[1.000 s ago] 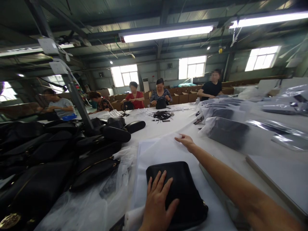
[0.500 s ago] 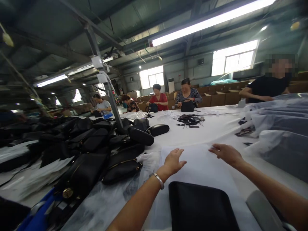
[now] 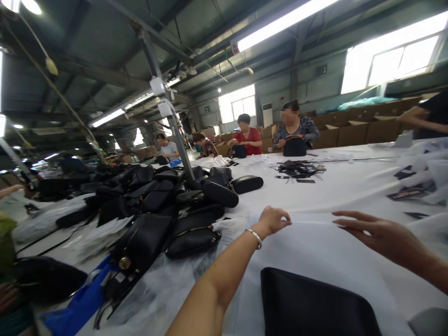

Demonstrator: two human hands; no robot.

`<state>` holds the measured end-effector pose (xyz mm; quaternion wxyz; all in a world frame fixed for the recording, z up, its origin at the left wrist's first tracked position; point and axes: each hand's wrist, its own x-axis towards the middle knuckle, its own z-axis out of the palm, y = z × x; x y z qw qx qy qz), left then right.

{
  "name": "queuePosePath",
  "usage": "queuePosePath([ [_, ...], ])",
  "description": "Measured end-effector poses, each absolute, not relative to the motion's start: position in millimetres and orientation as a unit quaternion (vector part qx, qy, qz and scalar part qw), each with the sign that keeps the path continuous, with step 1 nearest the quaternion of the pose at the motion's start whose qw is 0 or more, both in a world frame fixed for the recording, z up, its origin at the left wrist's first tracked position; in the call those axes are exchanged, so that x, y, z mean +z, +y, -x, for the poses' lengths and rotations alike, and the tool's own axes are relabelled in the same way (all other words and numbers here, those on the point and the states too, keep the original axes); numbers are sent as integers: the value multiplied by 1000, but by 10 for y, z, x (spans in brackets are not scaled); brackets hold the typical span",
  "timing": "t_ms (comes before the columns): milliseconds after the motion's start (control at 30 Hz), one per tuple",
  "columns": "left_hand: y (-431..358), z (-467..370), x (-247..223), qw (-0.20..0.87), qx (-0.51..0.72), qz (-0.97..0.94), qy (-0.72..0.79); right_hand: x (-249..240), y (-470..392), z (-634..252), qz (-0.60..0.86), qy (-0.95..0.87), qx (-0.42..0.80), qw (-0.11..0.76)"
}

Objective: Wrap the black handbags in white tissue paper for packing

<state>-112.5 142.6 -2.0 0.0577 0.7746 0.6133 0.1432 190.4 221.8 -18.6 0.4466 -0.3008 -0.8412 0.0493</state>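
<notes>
A translucent white plastic bag [image 3: 308, 249] lies flat on the table before me. At its far left corner, the fingers of my left hand [image 3: 275, 221] are pinched together on the bag's edge. My right hand [image 3: 385, 233] is at the far right corner, its fingers stretched out and apart along the edge. Nearer to me, a smooth black handbag [image 3: 315, 303] lies with its bottom part cut off by the frame. Whether it rests on top of the plastic or inside it, I cannot tell.
Many black handbags [image 3: 154, 196] are heaped on the left. Black tags [image 3: 301, 170] lie piled farther up the white table [image 3: 339, 186]. A metal post [image 3: 180, 140] rises behind the heap. Co-workers sit across the table; plastic wrapping [image 3: 434, 168] lies at right.
My view has swung left. My left hand's fingers have closed on the plastic edge, while my right hand's fingers have gone from pinched to stretched out.
</notes>
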Motion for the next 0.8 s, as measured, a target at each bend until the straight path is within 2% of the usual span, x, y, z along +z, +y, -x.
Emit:
queuePosePath([
  [100,1319,1250,62,49,139,-771,620,-54,2077,-1978,283,-882,46,375],
  [233,1134,1445,138,41,136,-770,623,216,1799,-2000,381,-853,41,355],
  [367,947,1615,235,21,131,-769,626,405,1600,-2017,422,-821,96,373],
  [533,610,1731,468,-25,159,-755,635,585,1322,-2126,443,-795,101,402],
  [800,-429,1633,641,-38,214,-771,599,637,492,-2508,462,-776,119,413],
])
